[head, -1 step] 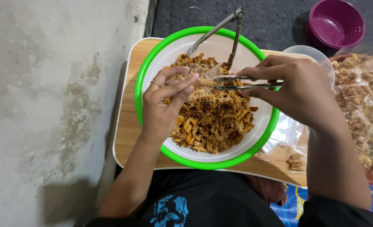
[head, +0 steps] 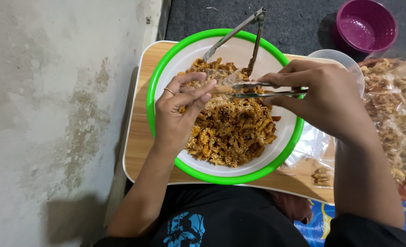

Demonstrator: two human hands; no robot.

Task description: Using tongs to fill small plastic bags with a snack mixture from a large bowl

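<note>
Tongs [head: 262, 90] sit pinched in my right hand [head: 321, 98], tips meeting my left hand [head: 180, 110], whose fingers pinch a clear bag. Sesame-coated snack sticks [head: 232, 128] below my fingertips look light, brittle, sticky; best gripped gently mid-length.

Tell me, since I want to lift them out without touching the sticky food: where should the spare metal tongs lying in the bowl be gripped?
Grip the spare tongs at their hinged end, coming from the far side of the green-rimmed bowl. That end juts over the far rim, bare and clear of food, while the tips are down in the sesame-coated snack. Both hands are nearer, so the far approach looks unobstructed.
</note>
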